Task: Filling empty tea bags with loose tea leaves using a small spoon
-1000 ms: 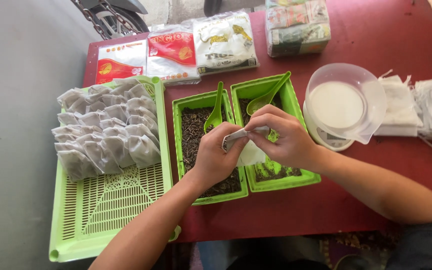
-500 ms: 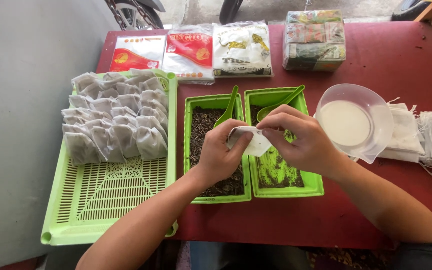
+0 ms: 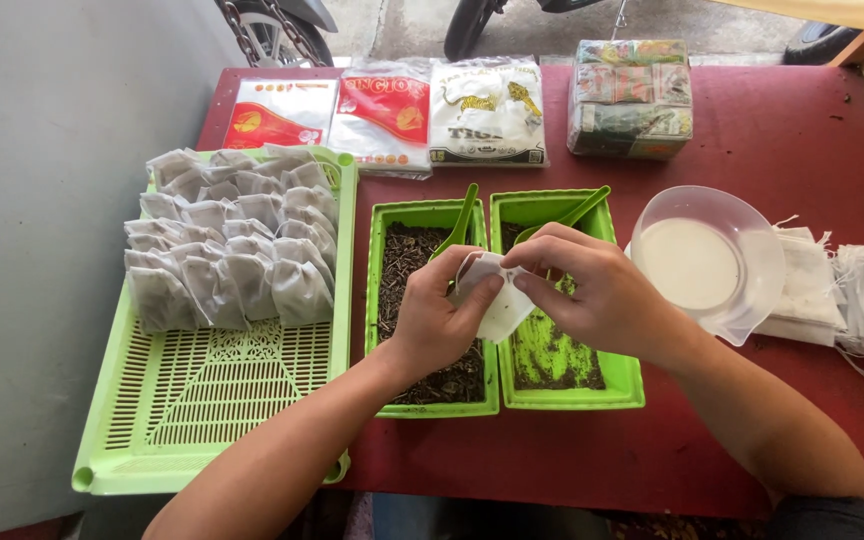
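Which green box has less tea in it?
The right green box: its bare green bottom shows. In the left green box dark leaves cover the bottom.

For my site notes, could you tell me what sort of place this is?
Probably a small home or porch packing bench: a red table with trays of loose tea, a tray of filled sachets, and wheels parked behind.

Tabletop point(image 3: 752, 120): tray point(image 3: 212, 400) of filled bags point(image 3: 232, 240) at left, 2 tubs point(image 3: 432, 395) point(image 3: 572, 395) side by side in the middle, bowl point(image 3: 742, 240) right of them, empty bags point(image 3: 852, 290) far right, 4 packets point(image 3: 482, 95) behind.
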